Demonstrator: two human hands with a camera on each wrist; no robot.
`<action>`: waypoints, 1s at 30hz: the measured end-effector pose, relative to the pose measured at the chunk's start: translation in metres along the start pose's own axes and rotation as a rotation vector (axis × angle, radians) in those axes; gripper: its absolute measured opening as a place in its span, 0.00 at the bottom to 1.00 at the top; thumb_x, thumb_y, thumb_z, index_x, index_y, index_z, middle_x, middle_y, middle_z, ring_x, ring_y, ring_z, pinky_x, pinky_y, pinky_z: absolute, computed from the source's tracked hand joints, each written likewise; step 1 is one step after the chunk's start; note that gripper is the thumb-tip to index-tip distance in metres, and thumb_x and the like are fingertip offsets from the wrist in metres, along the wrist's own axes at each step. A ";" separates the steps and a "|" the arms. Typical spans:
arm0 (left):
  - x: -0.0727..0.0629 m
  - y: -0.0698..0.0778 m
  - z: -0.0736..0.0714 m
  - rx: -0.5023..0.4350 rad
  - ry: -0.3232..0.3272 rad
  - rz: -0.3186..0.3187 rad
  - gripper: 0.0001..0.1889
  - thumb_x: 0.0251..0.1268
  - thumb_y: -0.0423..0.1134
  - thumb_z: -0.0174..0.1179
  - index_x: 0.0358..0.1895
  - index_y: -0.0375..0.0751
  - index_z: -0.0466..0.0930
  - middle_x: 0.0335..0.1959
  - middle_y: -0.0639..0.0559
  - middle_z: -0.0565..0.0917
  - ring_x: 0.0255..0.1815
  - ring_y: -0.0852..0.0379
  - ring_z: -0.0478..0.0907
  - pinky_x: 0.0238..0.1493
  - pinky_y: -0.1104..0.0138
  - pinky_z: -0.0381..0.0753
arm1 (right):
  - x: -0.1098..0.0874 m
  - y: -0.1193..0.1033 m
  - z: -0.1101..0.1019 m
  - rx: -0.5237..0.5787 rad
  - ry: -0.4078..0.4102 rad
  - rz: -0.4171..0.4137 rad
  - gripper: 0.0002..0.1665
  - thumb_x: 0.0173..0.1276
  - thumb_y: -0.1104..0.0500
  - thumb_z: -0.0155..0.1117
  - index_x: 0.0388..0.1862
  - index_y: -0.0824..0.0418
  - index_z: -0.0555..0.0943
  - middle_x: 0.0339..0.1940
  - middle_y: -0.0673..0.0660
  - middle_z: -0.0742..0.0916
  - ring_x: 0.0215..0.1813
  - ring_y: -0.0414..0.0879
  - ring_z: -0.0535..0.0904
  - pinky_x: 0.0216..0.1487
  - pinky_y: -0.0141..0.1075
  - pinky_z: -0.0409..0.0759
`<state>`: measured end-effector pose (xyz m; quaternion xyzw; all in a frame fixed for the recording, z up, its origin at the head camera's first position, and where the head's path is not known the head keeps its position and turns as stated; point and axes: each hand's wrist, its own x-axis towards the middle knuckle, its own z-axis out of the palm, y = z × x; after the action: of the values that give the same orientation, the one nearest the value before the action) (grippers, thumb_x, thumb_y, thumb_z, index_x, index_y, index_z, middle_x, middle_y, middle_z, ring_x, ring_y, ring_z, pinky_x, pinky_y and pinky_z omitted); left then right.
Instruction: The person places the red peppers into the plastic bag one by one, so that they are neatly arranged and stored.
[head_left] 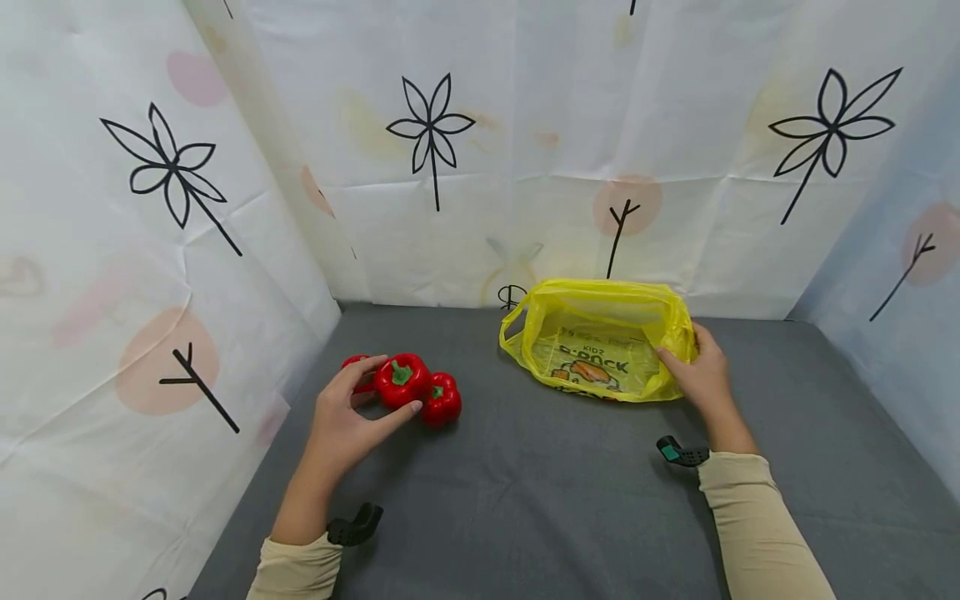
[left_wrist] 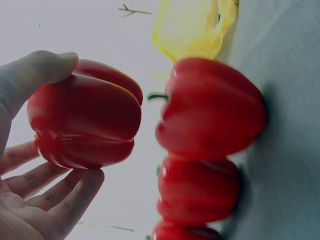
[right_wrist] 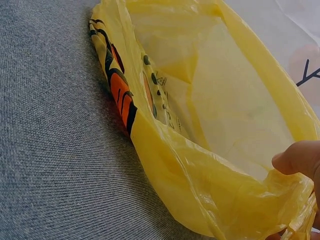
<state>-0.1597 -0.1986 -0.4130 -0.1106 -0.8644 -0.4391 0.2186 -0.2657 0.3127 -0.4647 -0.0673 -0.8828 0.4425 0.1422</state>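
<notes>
My left hand [head_left: 341,423] pinches a red bell pepper [head_left: 402,382] between thumb and fingers. The left wrist view shows this held bell pepper [left_wrist: 87,117] raised off the table, apart from several others in a row, the nearest bell pepper [left_wrist: 215,107] with a green stem. In the head view one bell pepper [head_left: 442,402] sits just right of the held one, and another is partly hidden behind the fingers. My right hand [head_left: 707,377] grips the right edge of a yellow plastic bag [head_left: 600,289]. The bag's mouth gapes towards me, and printing shows inside [right_wrist: 240,100].
A dark grey cloth [head_left: 517,500] covers the table. White fabric walls [head_left: 517,150] with flower and twig drawings rise at the back and both sides. The bag stands close to the back wall, right of the bell peppers.
</notes>
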 end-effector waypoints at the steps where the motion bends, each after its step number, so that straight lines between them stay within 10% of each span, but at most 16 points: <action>1: 0.002 0.002 0.003 -0.012 -0.008 0.010 0.37 0.53 0.46 0.84 0.68 0.48 0.80 0.62 0.54 0.84 0.59 0.56 0.82 0.55 0.73 0.86 | 0.000 0.001 0.000 -0.002 -0.003 0.000 0.45 0.78 0.53 0.65 0.84 0.69 0.57 0.76 0.77 0.72 0.70 0.73 0.72 0.66 0.67 0.76; 11: 0.022 0.026 0.030 -0.125 -0.071 0.047 0.37 0.54 0.44 0.84 0.69 0.49 0.79 0.64 0.54 0.83 0.61 0.55 0.82 0.56 0.52 0.90 | -0.001 0.005 -0.001 0.002 -0.028 -0.010 0.45 0.80 0.52 0.63 0.85 0.69 0.56 0.76 0.77 0.71 0.69 0.74 0.73 0.64 0.68 0.77; 30: 0.049 0.055 0.110 -0.266 -0.229 0.196 0.38 0.55 0.44 0.83 0.70 0.48 0.78 0.64 0.53 0.83 0.61 0.54 0.84 0.56 0.60 0.90 | -0.001 0.005 0.002 0.027 -0.057 -0.038 0.42 0.82 0.52 0.59 0.85 0.68 0.56 0.74 0.77 0.73 0.66 0.73 0.75 0.61 0.67 0.80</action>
<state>-0.2126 -0.0780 -0.4078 -0.2716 -0.8030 -0.5106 0.1439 -0.2655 0.3137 -0.4698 -0.0361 -0.8816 0.4534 0.1262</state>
